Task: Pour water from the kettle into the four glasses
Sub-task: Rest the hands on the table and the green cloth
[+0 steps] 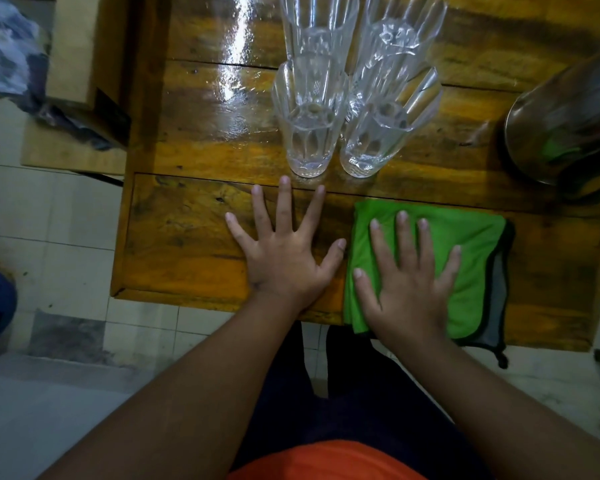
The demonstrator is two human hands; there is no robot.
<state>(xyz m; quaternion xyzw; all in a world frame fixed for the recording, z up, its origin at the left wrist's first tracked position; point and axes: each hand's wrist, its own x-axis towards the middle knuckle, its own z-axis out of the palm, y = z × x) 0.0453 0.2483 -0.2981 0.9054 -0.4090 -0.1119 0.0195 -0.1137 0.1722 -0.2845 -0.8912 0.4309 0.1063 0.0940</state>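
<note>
Several clear faceted glasses stand upright in a tight cluster on the wooden table (187,237): a near left glass (309,123), a near right glass (385,129), a far left glass (317,26) and a far right glass (399,36). They look empty. A steel kettle (568,123) stands at the right edge, partly cut off. My left hand (284,251) lies flat on the bare wood just in front of the glasses, fingers spread. My right hand (409,271) lies flat on a folded green cloth (471,244), fingers straight.
The table's near edge is at my wrists, with tiled floor (66,220) below and to the left. A lower wooden ledge (77,64) with crumpled dark material sits off the table's left side. The green cloth hangs slightly over the front edge.
</note>
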